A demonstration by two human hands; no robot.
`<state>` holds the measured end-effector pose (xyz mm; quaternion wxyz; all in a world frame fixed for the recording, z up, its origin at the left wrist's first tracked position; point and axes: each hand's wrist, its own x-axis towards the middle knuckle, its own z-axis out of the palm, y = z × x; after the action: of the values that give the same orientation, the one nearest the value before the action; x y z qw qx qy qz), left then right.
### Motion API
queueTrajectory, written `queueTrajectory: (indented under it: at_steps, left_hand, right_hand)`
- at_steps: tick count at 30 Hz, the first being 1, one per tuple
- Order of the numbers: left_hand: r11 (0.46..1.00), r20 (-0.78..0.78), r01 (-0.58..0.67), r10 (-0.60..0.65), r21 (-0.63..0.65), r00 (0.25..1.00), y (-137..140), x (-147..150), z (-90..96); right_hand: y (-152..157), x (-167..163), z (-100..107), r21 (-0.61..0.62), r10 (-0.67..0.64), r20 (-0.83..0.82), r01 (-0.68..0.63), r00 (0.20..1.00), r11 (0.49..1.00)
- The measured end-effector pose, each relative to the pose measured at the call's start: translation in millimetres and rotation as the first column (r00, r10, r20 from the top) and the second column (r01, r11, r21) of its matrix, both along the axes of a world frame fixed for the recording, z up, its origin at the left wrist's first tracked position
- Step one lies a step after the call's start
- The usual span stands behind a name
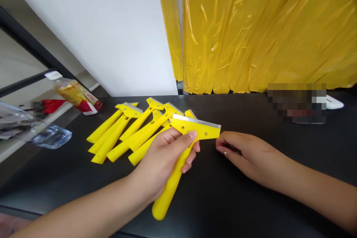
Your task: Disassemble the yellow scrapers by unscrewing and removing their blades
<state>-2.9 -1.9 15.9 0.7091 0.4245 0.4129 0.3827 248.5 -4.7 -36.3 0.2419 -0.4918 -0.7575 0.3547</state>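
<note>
Left hand (167, 152) clamps the scraper (175, 176), thumb (187, 140) best on the blade's (198, 120) near side; right hand (247, 152) curls beside, hold unclear.

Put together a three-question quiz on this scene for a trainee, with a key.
1. Which of the person's hands grips a yellow scraper?
2. True or false: the white-capped bottle is to the right of the other scrapers in the picture.
3. Fill the gap: a ____-coloured strip runs along the held scraper's head.

Key:
1. The left hand.
2. False; it is to their left.
3. Silver.
</note>
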Motion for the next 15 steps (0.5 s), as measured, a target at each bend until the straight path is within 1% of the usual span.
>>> queueTrajectory:
  at_steps: [2, 3, 4, 6, 8, 10, 12, 15]
  left_hand:
    - [1.000, 0.006, 0.009, -0.009, -0.010, 1.000, -0.8, 0.7, -0.9]
    - [1.000, 0.010, 0.014, -0.014, -0.015, 1.000, -1.5, 1.2, -1.1]
    - [1.000, 0.015, 0.020, -0.020, -0.021, 1.000, -2.4, 1.8, -1.2]
    - [0.999, 0.025, 0.041, -0.040, -0.032, 0.999, -4.7, 3.1, -0.8]
    - [0.996, 0.028, 0.077, -0.076, -0.033, 0.997, -7.6, 4.6, 0.1]
    - [0.993, 0.026, 0.115, -0.115, -0.022, 0.993, -10.5, 5.9, 1.1]
    - [0.990, 0.021, 0.139, -0.139, -0.017, 0.990, -12.8, 7.1, 1.8]
    - [0.990, 0.008, 0.140, -0.140, -0.012, 0.990, -14.3, 7.8, 2.0]
  right_hand:
    - [-0.5, -1.1, 4.9, -0.137, -0.050, -0.116, 0.034, 0.992, 0.990]
    - [-1.1, -2.2, 7.8, -0.217, -0.076, -0.181, 0.035, 0.980, 0.975]
    - [-2.1, -3.6, 10.9, -0.300, -0.104, -0.247, 0.026, 0.963, 0.954]
    - [-5.5, -6.8, 17.5, -0.452, -0.173, -0.374, -0.016, 0.911, 0.892]
    - [-9.9, -9.8, 23.5, -0.558, -0.239, -0.475, -0.080, 0.847, 0.826]
    - [-13.5, -11.9, 27.4, -0.616, -0.276, -0.554, -0.163, 0.785, 0.771]
    - [-15.2, -12.5, 28.5, -0.640, -0.290, -0.616, -0.249, 0.733, 0.727]
    - [-14.1, -10.7, 26.5, -0.645, -0.312, -0.676, -0.332, 0.667, 0.688]
